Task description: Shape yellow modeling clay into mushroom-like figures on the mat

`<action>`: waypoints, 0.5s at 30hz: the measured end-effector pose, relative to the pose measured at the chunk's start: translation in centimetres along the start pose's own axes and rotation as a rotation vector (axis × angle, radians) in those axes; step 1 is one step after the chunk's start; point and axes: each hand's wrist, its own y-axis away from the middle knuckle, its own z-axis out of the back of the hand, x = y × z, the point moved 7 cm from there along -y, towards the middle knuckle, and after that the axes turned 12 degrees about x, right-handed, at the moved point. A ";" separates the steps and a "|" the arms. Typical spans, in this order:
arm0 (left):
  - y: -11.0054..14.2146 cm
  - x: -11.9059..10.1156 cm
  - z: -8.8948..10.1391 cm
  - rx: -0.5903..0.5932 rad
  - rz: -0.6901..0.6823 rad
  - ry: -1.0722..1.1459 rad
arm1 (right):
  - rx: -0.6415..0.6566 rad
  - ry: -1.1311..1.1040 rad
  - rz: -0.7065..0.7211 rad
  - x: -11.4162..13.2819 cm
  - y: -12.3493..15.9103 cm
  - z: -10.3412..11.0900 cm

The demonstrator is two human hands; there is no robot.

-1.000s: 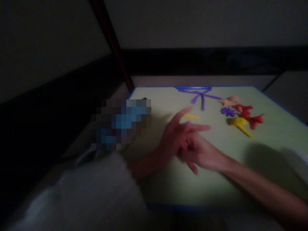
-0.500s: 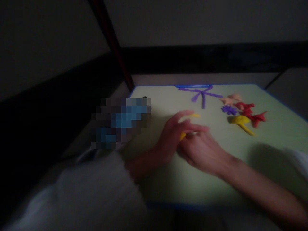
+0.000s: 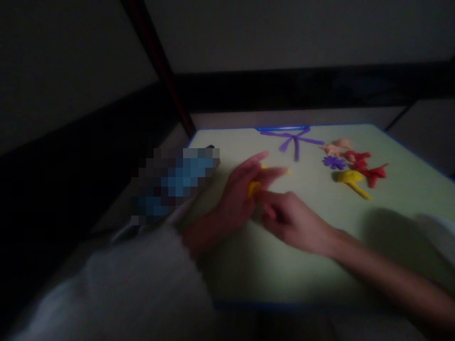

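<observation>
My left hand [image 3: 236, 192] is held above the board with its fingers extended, cradling a small lump of yellow modelling clay [image 3: 253, 189]. The curled fingers of my right hand [image 3: 289, 218] meet the lump's right side, the index fingertip pressed against it. A thin yellow clay strip [image 3: 289, 171] shows past the left fingers, mostly hidden by them. To the right are a yellow clay mushroom shape [image 3: 351, 177], a purple clay flower [image 3: 334, 162], red clay figures [image 3: 359, 163] and a peach clay figure [image 3: 330, 149]. Dim light and blur hide finer detail.
The pale board [image 3: 313, 279] has blue edges. Near its far edge lie purple clay strips [image 3: 297, 147] joined at a point, beside a blue handle [image 3: 282, 128]. A blurred-out blue item [image 3: 188, 175] lies at the left edge. A white object [image 3: 437, 232] shows at far right.
My right hand has drawn back slightly toward me, and its fingers overlap the left hand less. The left fingers have straightened, so more of the yellow lump shows. The view has shifted slightly.
</observation>
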 end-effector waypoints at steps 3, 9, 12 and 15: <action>0.2 -0.1 -0.7 0.003 0.030 -0.004 | 0.096 -0.438 0.013 -0.5 -0.4 -1.2; 0.7 0.6 -1.5 0.014 0.091 0.019 | 0.164 -0.630 0.011 -0.8 -0.9 -2.5; 0.8 0.6 -1.7 0.052 0.094 0.006 | 0.148 -0.595 -0.007 -0.7 -0.8 -2.3; 1.1 0.7 -2.2 0.110 0.085 -0.017 | 0.153 -0.559 -0.025 -0.6 -0.7 -2.1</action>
